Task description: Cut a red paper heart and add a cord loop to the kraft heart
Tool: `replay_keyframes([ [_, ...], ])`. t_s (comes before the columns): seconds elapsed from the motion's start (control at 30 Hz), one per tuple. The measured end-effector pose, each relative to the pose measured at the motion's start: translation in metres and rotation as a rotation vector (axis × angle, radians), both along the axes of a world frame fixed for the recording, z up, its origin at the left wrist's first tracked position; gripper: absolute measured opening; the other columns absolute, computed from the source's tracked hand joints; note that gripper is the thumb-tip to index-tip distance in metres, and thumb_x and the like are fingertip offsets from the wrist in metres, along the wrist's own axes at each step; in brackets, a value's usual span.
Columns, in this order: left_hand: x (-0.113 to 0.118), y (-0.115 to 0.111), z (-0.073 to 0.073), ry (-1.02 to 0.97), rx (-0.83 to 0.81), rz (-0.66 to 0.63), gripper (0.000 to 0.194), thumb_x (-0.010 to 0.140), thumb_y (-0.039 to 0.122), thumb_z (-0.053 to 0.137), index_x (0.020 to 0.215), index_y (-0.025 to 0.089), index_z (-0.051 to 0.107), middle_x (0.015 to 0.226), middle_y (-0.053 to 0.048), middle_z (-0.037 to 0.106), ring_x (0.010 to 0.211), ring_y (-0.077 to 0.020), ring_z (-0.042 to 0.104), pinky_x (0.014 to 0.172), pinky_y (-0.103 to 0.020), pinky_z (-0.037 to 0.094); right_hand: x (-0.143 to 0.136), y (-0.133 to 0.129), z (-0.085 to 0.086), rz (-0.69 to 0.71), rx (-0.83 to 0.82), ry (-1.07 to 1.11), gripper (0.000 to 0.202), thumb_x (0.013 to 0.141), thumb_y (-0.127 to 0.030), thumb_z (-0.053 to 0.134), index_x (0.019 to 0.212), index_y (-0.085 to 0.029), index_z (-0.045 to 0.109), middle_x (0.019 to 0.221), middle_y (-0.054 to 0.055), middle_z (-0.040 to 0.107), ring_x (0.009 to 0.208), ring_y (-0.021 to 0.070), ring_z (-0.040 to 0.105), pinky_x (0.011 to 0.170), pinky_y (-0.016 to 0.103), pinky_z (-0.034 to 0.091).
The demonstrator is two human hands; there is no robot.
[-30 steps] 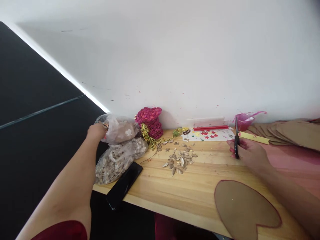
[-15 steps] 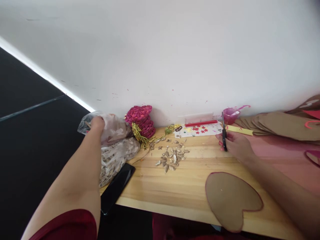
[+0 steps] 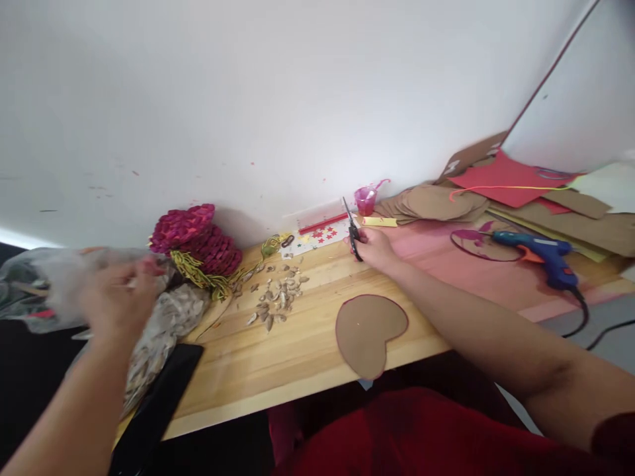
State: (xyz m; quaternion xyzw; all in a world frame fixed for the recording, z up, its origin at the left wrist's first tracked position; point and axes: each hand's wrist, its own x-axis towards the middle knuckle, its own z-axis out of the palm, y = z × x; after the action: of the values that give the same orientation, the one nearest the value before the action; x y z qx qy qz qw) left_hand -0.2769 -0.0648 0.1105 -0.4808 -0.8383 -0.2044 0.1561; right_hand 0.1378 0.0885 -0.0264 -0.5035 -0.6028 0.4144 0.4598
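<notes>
My right hand [image 3: 374, 248] is closed around black-handled scissors [image 3: 354, 239], their blades pointing up toward the wall. My left hand [image 3: 116, 297], blurred by motion, is over a clear plastic bag [image 3: 59, 281]. Its fingers look curled in, with something reddish at the tips that I cannot make out. Below it lies another bag [image 3: 159, 330] that looks full of shells. A pile of small shells [image 3: 282, 295] is spread on the wooden table [image 3: 233, 377]. Closer to me rests a heart-shaped cardboard piece [image 3: 370, 330] with a dark red edge.
A magenta shell-like stack [image 3: 198, 241] with yellow-green cord stands by the wall. Star stickers [image 3: 322, 235] and a pink cup [image 3: 366, 200] lie behind the scissors. Rightward are cardboard pieces [image 3: 431, 201], red paper [image 3: 516, 178] and a blue glue gun [image 3: 550, 254]. A phone [image 3: 163, 396] lies front left.
The view has swung right, bringing the glue gun and red paper into sight. My left hand has come up from inside the bag's opening. My right hand still grips the scissors.
</notes>
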Motion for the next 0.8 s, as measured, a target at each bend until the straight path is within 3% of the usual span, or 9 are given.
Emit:
replay_keyframes([
  [0.07,0.054,0.009,-0.028,0.053,0.105,-0.346,0.031,0.085,0.047,0.055,0.084,0.021,0.071,0.085,-0.003,0.073,0.089,-0.0253,0.064,0.087,-0.038,0.045,0.000,0.000,0.000,-0.001,0.010,-0.023,0.027,0.079,-0.043,0.071,0.079,-0.017,0.062,0.061,-0.001,0.063,0.051,0.0114,0.058,0.049,0.020,0.043],
  [0.17,0.141,0.014,-0.060,-0.243,-0.060,-0.812,0.026,0.086,0.042,0.062,0.099,0.024,0.074,0.100,-0.006,0.076,0.096,-0.0238,0.067,0.089,-0.036,0.048,0.000,-0.002,0.001,-0.010,0.029,-0.066,0.023,0.082,-0.040,0.067,0.081,-0.017,0.064,0.064,-0.001,0.065,0.053,0.0114,0.059,0.049,0.020,0.042],
  [0.23,0.193,0.013,-0.074,-0.390,-0.264,-1.019,0.034,0.084,0.042,0.067,0.114,0.026,0.071,0.115,-0.006,0.073,0.106,-0.0241,0.065,0.095,-0.037,0.048,0.000,-0.002,0.002,-0.019,0.046,-0.102,0.022,0.083,-0.039,0.067,0.081,-0.017,0.065,0.065,0.000,0.066,0.055,0.0117,0.059,0.051,0.020,0.040],
  [0.33,0.248,0.010,-0.084,-0.446,-0.443,-1.202,0.067,0.071,0.041,0.081,0.133,0.027,0.060,0.134,-0.010,0.062,0.124,-0.0295,0.054,0.106,-0.044,0.041,0.001,-0.003,0.003,-0.023,0.077,-0.159,0.021,0.083,-0.037,0.067,0.079,-0.017,0.066,0.066,0.001,0.067,0.059,0.0120,0.059,0.053,0.020,0.038],
  [0.43,0.275,0.014,-0.089,-0.401,-0.540,-1.236,0.085,0.060,0.040,0.088,0.138,0.024,0.056,0.136,-0.013,0.056,0.126,-0.0335,0.048,0.107,-0.048,0.038,0.002,-0.002,0.004,-0.021,0.110,-0.207,0.020,0.081,-0.036,0.069,0.079,-0.017,0.067,0.069,0.001,0.068,0.063,0.0120,0.059,0.055,0.021,0.036],
  [0.57,0.283,0.026,-0.096,-0.439,-0.614,-1.146,0.083,0.055,0.041,0.090,0.130,0.019,0.060,0.119,-0.013,0.060,0.110,-0.0316,0.053,0.094,-0.043,0.044,0.001,-0.002,0.002,-0.013,0.143,-0.257,0.021,0.082,-0.037,0.066,0.078,-0.017,0.066,0.070,0.001,0.068,0.064,0.0121,0.057,0.055,0.022,0.034],
  [0.67,0.281,0.030,-0.097,-0.586,-0.680,-1.048,0.065,0.057,0.039,0.088,0.114,0.017,0.065,0.097,-0.006,0.062,0.087,-0.0232,0.056,0.075,-0.034,0.045,0.001,-0.003,0.002,0.003,0.153,-0.288,0.020,0.084,-0.036,0.064,0.078,-0.017,0.066,0.072,0.002,0.069,0.065,0.0126,0.058,0.055,0.022,0.033],
  [0.73,0.278,0.029,-0.095,-0.689,-0.758,-0.986,0.044,0.061,0.040,0.084,0.094,0.016,0.068,0.080,-0.001,0.059,0.073,-0.0181,0.052,0.064,-0.029,0.040,0.001,-0.004,0.003,0.019,0.157,-0.312,0.020,0.085,-0.037,0.063,0.081,-0.017,0.066,0.075,0.002,0.070,0.067,0.0128,0.060,0.056,0.022,0.034],
  [0.8,0.273,0.026,-0.090,-0.769,-0.797,-0.925,0.036,0.062,0.040,0.084,0.081,0.016,0.066,0.069,0.001,0.055,0.066,-0.0151,0.047,0.058,-0.026,0.035,0.001,-0.007,0.005,0.028,0.155,-0.346,0.022,0.086,-0.039,0.062,0.082,-0.018,0.067,0.076,0.002,0.071,0.068,0.0129,0.061,0.056,0.021,0.035],
])
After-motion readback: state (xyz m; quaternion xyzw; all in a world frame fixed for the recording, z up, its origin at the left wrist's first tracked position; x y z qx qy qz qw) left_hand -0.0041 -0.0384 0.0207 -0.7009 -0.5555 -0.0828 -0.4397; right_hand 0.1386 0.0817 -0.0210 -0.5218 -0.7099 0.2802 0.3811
